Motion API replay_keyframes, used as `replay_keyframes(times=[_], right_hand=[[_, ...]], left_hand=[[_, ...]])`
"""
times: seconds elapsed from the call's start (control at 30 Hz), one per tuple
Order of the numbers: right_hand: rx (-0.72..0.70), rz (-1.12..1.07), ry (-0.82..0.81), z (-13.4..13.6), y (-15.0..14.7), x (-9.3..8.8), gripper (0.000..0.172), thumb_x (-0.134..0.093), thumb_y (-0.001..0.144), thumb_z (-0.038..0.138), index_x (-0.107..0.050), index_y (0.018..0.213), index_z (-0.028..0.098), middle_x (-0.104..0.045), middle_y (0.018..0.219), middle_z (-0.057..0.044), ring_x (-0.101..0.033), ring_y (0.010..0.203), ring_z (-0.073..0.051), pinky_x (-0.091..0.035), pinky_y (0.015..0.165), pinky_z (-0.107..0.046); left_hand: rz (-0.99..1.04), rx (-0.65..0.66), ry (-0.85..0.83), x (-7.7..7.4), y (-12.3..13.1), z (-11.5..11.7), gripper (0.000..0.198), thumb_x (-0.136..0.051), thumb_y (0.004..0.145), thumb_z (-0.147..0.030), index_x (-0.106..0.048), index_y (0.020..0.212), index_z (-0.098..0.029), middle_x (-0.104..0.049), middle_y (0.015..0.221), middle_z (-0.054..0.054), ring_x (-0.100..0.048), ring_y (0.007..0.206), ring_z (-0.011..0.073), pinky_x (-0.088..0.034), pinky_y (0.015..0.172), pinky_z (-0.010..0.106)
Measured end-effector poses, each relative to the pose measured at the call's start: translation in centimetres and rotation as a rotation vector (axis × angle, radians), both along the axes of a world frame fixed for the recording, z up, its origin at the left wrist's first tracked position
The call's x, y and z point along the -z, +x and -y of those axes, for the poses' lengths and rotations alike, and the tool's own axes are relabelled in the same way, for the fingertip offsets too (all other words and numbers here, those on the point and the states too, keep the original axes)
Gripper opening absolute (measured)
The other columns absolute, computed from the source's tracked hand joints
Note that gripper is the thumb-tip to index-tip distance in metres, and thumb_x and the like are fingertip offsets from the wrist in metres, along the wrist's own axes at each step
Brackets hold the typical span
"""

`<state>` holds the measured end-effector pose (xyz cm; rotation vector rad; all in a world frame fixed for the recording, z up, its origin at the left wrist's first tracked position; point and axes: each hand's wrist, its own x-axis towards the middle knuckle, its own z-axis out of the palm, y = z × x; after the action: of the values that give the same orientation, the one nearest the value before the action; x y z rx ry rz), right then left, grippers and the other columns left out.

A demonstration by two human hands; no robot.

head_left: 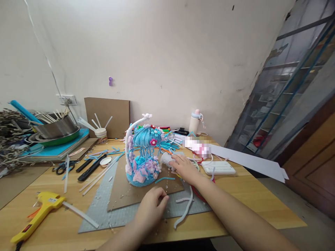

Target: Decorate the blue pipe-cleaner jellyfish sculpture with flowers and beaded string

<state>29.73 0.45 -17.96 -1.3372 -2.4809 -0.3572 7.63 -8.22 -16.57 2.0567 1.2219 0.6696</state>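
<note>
My right hand lies palm down, fingertips against a small white cup tipped on its side, the blue pipe-cleaner model just left of it; whether I grip the cup I cannot tell. My left hand rests on the cardboard, fingertips pinched together, anything between them hidden

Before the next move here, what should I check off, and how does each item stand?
1. Pipe-cleaner sculpture upright on the cardboard sheet: ok.
2. Right hand touching the small white cup: ok; grip cannot tell.
3. Left hand holding anything: cannot tell; fingers curled at the cardboard's edge.
4. Yellow glue gun apart from both hands: ok.
5. Scissors apart from both hands: ok.
6. Cutting mat free of scraps: not ok; a white pipe cleaner lies across its edge.
</note>
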Motion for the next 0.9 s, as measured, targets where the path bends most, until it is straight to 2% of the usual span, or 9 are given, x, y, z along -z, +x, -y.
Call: replay_keyframes(times=[0.13,0.2,0.3,0.4,0.5,0.57,0.67,0.8,0.9], right_hand=[[-0.032,-0.129,-0.099,1.4,1.3,-1.0,0.056,-0.051,0.079,0.004,-0.051,0.131,0.025,-0.046,0.14,-0.011,-0.04,0.13,-0.025,-0.035,0.106,-0.046],[0.086,-0.243,-0.126,1.8,2.2,-1.6,0.057,-0.044,0.079,0.002,-0.051,0.132,0.022,-0.047,0.139,-0.01,-0.042,0.128,-0.021,-0.034,0.107,-0.041],[0.358,-0.291,-0.201,1.5,3.6,-2.3,0.046,-0.038,0.082,0.002,-0.061,0.119,0.015,-0.058,0.122,-0.012,-0.05,0.118,-0.02,-0.037,0.102,-0.034],[0.422,-0.222,-0.326,0.5,4.6,-3.0,0.03,-0.047,0.082,0.011,-0.069,0.103,0.016,-0.065,0.105,-0.011,-0.058,0.104,-0.022,-0.043,0.091,-0.032],[0.493,-0.161,-0.434,0.3,4.9,-3.6,0.022,-0.056,0.079,0.018,-0.071,0.095,0.017,-0.067,0.1,-0.013,-0.063,0.093,-0.025,-0.045,0.078,-0.032],[0.574,-0.14,-0.476,1.2,4.8,-3.9,0.021,-0.054,0.081,0.02,-0.069,0.093,0.015,-0.067,0.1,-0.016,-0.064,0.09,-0.027,-0.044,0.073,-0.032],[0.671,-0.117,-0.561,4.2,4.7,-3.4,0.02,-0.058,0.08,0.027,-0.068,0.09,0.013,-0.069,0.091,-0.017,-0.066,0.08,-0.027,-0.043,0.067,-0.032],[0.626,-0.108,-0.614,8.1,4.9,-1.8,0.015,-0.062,0.075,0.02,-0.066,0.088,0.014,-0.067,0.101,-0.015,-0.063,0.093,-0.025,-0.041,0.073,-0.028],[0.571,-0.123,-0.64,9.1,6.1,-1.4,0.012,-0.056,0.076,0.016,-0.064,0.086,0.015,-0.067,0.097,-0.011,-0.061,0.09,-0.022,-0.038,0.07,-0.026]], left_hand=[[-0.084,0.121,0.384,-0.9,0.1,-0.2,0.012,-0.048,0.081,-0.015,-0.057,0.073,-0.018,-0.063,0.114,0.009,-0.055,0.11,0.0249,-0.04,0.095,0.042],[-0.1,0.209,0.438,-1.3,0.4,-0.5,0.012,-0.05,0.079,-0.011,-0.058,0.074,-0.019,-0.058,0.129,0.007,-0.047,0.125,0.0262,-0.036,0.103,0.043],[-0.098,0.294,0.388,-1.7,0.9,-1.2,0.011,-0.053,0.076,-0.011,-0.059,0.072,-0.019,-0.058,0.133,0.006,-0.044,0.131,0.0258,-0.037,0.105,0.042],[-0.012,0.291,0.242,-1.9,1.5,-1.7,0.011,-0.055,0.076,-0.012,-0.057,0.067,-0.019,-0.068,0.114,0.006,-0.056,0.118,0.0229,-0.043,0.098,0.037],[0.094,0.215,0.097,-1.9,2.1,-2.0,0.015,-0.054,0.076,-0.013,-0.054,0.062,-0.019,-0.07,0.101,0.006,-0.061,0.107,0.0206,-0.046,0.09,0.033],[0.125,0.145,0.096,-1.7,2.2,-2.0,0.016,-0.054,0.075,-0.013,-0.053,0.06,-0.019,-0.067,0.108,0.006,-0.059,0.108,0.0215,-0.044,0.092,0.035],[0.132,0.068,0.242,-1.5,2.1,-1.9,0.012,-0.055,0.074,-0.013,-0.055,0.063,-0.019,-0.062,0.11,0.007,-0.055,0.109,0.0233,-0.041,0.094,0.038],[0.195,0.111,0.37,-1.5,1.7,-1.6,0.012,-0.051,0.074,-0.01,-0.052,0.066,-0.019,-0.061,0.115,0.006,-0.052,0.112,0.023,-0.038,0.096,0.038],[0.283,0.148,0.271,-1.3,1.8,-1.6,0.014,-0.049,0.072,-0.009,-0.048,0.062,-0.019,-0.065,0.109,0.007,-0.056,0.106,0.0222,-0.041,0.092,0.036]])
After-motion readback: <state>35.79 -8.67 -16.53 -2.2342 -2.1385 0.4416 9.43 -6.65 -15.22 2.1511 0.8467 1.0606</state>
